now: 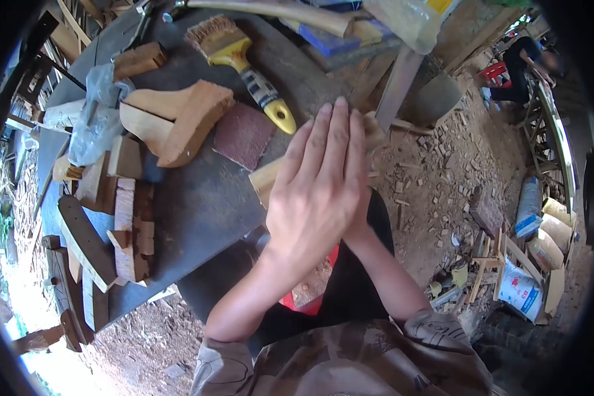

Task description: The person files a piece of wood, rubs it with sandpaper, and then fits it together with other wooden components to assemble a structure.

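My left hand [317,178] lies flat on top, its fingers stretched out side by side and pointing away from me. Under it is my right hand [360,214], mostly covered, with its fingers hidden. Both hands are over a pale wooden piece [264,179] at the table's edge; its left end sticks out beside them. Just left of the hands lies a square of reddish sandpaper [244,136]. A brush [252,76] with a yellow and black handle rests beyond it. Further left is a curved, shaped wooden piece [195,122].
Wood blocks [131,231] and a clear plastic bag [96,119] crowd the dark table's [191,204] left side. A wooden handle [277,13] lies at the far edge. Wood chips cover the ground [422,178] at right. Another person [521,63] is at the upper right.
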A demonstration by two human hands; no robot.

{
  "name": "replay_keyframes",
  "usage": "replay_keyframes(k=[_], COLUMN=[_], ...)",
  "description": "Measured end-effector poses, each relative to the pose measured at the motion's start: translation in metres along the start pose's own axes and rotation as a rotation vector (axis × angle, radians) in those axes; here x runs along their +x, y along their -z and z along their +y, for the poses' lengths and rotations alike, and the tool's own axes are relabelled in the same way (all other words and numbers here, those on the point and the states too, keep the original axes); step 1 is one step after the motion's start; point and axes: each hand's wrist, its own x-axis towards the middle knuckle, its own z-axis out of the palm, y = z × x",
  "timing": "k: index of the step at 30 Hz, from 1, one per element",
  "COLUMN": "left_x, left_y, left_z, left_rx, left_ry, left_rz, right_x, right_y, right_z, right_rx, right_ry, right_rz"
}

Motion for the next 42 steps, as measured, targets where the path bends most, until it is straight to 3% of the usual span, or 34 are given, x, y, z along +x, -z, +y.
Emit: replay_keyframes(k=[3, 6, 9, 15, 18, 23, 26, 28, 33, 37, 42], left_x=[0.002, -0.006, -0.001, -0.001, -0.002, -0.009, 0.0, 0.002, -0.004, -0.003, -0.003], left_y=[0.0, 0.001, 0.0, -0.001, 0.001, -0.001, 0.003, 0.003, -0.002, 0.001, -0.004], left_z=[0.0, 0.001, -0.001, 0.003, -0.001, 0.002, 0.001, 0.0, -0.002, -0.002, -0.002], left_rx=[-0.013, -0.003, 0.002, -0.017, 0.028, -0.016, -0.05, -0.007, 0.044, 0.03, 0.047], left_ry=[0.005, -0.01, -0.007, 0.023, -0.017, -0.007, 0.01, -0.004, -0.044, -0.027, -0.016], left_rz=[0.024, -0.026, 0.01, 0.04, 0.003, -0.012, 0.0, 0.007, 0.015, -0.002, 0.009], right_x=[0.01, 0.022, -0.008, 0.023, 0.003, 0.038, 0.042, 0.052, 0.031, -0.025, -0.037], right_y=[0.005, 0.01, -0.009, -0.003, -0.014, 0.004, 0.003, 0.012, 0.014, 0.007, 0.052], right_z=[-0.002, -0.018, 0.006, -0.011, -0.004, -0.019, -0.012, -0.025, -0.035, 0.009, -0.052], right_rx=[-0.181, 0.01, 0.016, 0.233, 0.034, 0.063, -0.371, -0.394, -0.238, -0.253, -0.032], right_ry=[0.067, -0.079, -0.035, -0.017, 0.007, 0.026, 0.1, 0.115, 0.013, -0.132, -0.373], right_rz=[-0.015, 0.008, 0.061, 0.087, 0.087, 0.053, 0.025, 0.035, 0.051, 0.008, -0.025])
